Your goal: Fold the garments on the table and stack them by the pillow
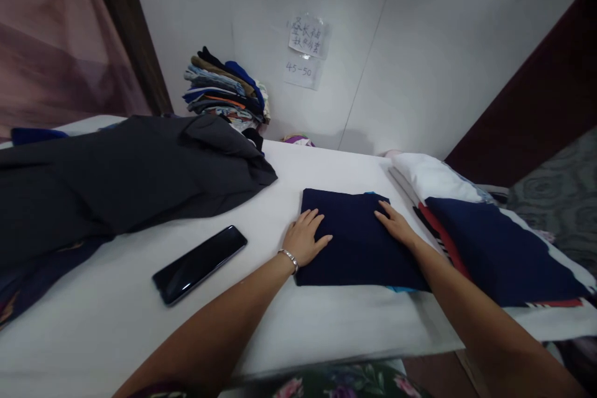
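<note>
A dark navy folded garment [354,242] lies flat on the white table in front of me, with bits of bright blue showing at its far and near edges. My left hand [304,237], with a silver bracelet at the wrist, rests on its left side, fingers stretched out over the cloth. On its right side lies my right hand [394,222], fingers spread near the far right corner. Both palms face down, and neither hand grips the cloth.
A black phone [200,266] lies left of the garment. Farther left spreads a dark grey garment [140,174]. Folded clothes [499,249] are piled at the right, and a tall stack of folded clothes [224,90] stands against the wall. Two handwritten paper notes [305,37] hang there.
</note>
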### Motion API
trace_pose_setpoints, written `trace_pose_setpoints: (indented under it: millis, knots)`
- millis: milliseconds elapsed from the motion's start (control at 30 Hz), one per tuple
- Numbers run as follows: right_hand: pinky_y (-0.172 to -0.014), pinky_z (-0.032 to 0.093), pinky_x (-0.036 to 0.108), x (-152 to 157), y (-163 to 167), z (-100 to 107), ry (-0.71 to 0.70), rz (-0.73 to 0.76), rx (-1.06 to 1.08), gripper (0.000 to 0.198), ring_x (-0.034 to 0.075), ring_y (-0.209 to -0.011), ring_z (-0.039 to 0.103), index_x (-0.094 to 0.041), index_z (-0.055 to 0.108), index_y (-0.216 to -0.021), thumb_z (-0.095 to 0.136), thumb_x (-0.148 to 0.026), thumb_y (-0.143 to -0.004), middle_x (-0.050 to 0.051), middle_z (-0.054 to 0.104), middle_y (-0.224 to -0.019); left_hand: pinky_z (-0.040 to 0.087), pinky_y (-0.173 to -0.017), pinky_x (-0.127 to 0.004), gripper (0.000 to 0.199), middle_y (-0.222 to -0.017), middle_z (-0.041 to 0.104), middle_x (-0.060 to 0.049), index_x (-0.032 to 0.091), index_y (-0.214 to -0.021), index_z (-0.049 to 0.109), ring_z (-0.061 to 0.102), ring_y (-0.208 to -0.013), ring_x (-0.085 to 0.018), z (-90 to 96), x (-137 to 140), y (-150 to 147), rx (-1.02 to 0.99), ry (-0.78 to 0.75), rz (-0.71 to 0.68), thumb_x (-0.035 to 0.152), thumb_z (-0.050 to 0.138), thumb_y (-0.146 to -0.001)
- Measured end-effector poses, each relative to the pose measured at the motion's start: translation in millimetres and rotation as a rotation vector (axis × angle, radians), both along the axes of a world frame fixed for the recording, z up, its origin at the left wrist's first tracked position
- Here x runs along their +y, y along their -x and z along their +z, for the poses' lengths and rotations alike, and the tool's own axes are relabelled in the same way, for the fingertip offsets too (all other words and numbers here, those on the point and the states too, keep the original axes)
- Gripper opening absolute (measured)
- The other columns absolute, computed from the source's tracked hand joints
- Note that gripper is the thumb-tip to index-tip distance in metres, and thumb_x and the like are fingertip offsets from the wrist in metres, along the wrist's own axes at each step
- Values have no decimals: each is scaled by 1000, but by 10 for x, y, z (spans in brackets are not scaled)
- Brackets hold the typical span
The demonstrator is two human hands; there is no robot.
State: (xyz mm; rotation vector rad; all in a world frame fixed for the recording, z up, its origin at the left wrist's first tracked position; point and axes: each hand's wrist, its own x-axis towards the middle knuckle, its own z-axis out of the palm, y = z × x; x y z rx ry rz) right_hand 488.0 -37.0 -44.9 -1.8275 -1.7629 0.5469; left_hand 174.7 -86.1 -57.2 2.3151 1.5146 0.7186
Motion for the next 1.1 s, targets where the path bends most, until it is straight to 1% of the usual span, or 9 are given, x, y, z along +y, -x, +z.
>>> trace_pose_setpoints:
  millis: [133,233,367,567,667,733,833,933,1100]
  knots:
    - [-116,24,43,-600,-196,-52,109,-165,313,65,24,-136,36,-25,40,-141,55,-51,-83,5,40,-148,31,-111,-47,56,-148,40,-9,20,-134,48,30,-138,-27,-42,46,22,-57,-12,-27,50,50,-87]
    - [-109,39,42,-977,-221,-11,194,-258,608,73,26,-126,50,-27,37,-142,64,-49,-78,6,48,-142,27,-114,-46,54,-148,40,-9,20,-131,51,29,-139,-26,-81,90,29,-159,-2,-31,50,50,-86]
    - [-95,51,44,-1246,-187,95,301,-249,897,67,27,-105,65,-28,46,-135,69,-46,-75,6,66,-121,28,-113,-46,56,-148,38,-13,18,-130,50,32,-138,-27,-66,160,53,-395,68,114,50,53,-85]
    - [-89,54,42,-1160,-154,94,352,-106,1067,44,25,-88,70,-25,61,-115,66,-49,-78,7,72,-102,44,-102,-42,73,-133,55,-18,12,-140,35,55,-120,-27,150,294,167,-766,553,373,52,55,-83]
    - [-92,52,42,-1046,-126,44,386,-68,1126,33,24,-90,69,-24,65,-101,68,-45,-76,7,72,-95,50,-94,-42,63,-111,70,-11,16,-127,51,64,-107,-28,243,306,199,-856,770,325,54,62,-77]
    - [-92,51,42,-989,-105,40,364,-52,1159,30,25,-91,69,-25,65,-97,71,-40,-72,5,72,-93,53,-89,-43,47,-95,74,-5,23,-107,63,67,-99,-29,268,296,206,-876,897,243,57,61,-74]
    - [-91,52,41,-945,-124,133,242,-41,1177,37,25,-92,68,-28,63,-101,74,-32,-66,2,72,-96,54,-89,-46,35,-80,75,3,31,-91,67,69,-94,-27,291,279,188,-847,1011,141,59,57,-73]
    - [-87,53,41,-954,-269,357,141,-43,1142,46,26,-91,68,-28,60,-107,75,-29,-63,2,72,-99,53,-91,-46,31,-82,75,6,34,-91,67,69,-95,-25,404,267,84,-886,1018,114,56,58,-71]
    - [-83,54,40,-1097,-805,876,-28,-119,1024,55,27,-87,69,-24,58,-112,76,-29,-60,4,72,-100,54,-88,-47,37,-102,73,0,29,-105,67,66,-102,-27,842,263,-434,-1014,946,-23,48,62,-74]
